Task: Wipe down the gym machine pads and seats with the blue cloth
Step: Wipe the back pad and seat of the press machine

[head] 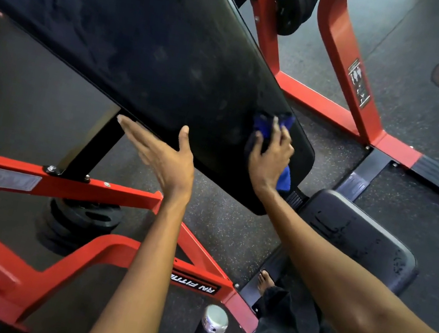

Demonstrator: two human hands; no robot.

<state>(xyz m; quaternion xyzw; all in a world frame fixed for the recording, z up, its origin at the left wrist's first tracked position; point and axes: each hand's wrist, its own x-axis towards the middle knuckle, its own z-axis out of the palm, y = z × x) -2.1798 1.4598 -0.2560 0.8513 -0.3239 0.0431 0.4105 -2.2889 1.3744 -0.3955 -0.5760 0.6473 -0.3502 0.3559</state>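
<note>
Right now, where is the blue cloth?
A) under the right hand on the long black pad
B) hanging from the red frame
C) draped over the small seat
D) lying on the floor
A: the right hand holds the blue cloth against the lower end of the long black pad.

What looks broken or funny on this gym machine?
The small seat looks worn: its black cover seems cracked and scuffed in patches. The long pad has dull smudges near the blue cloth that the right hand holds. Nothing else stands out.
</note>
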